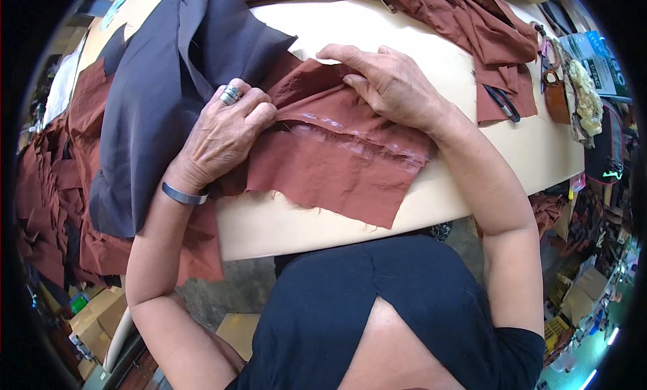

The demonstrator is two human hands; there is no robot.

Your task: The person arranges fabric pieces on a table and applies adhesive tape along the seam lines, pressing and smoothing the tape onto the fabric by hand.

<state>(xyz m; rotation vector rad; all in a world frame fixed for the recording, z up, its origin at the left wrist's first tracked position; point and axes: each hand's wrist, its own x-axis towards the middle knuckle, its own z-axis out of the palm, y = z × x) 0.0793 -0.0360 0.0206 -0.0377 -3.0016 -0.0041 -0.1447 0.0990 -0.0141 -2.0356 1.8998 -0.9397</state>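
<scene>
My left hand (232, 130), with a ring and a wristband, has its fingers closed on a reddish-brown fabric piece (344, 171). That piece lies on the cream table, showing a shiny seam line across it and a frayed lower edge. At its upper edge is my right hand (391, 86), index finger stretched to the left and thumb pressed on the cloth. Its other fingers are curled and mostly hidden, with the fabric's fold caught by the hand. Dark grey fabric (151, 113) drapes beside and behind my left hand, over more brown cloth.
More reddish-brown fabric (465, 19) with a zipper lies along the table's far side. Brown cloth (50, 194) hangs over the left edge. A black-handled tool (502, 103) rests at the right. A brown leather pouch (556, 97) hangs by the right edge. Cardboard boxes (101, 316) stand below left.
</scene>
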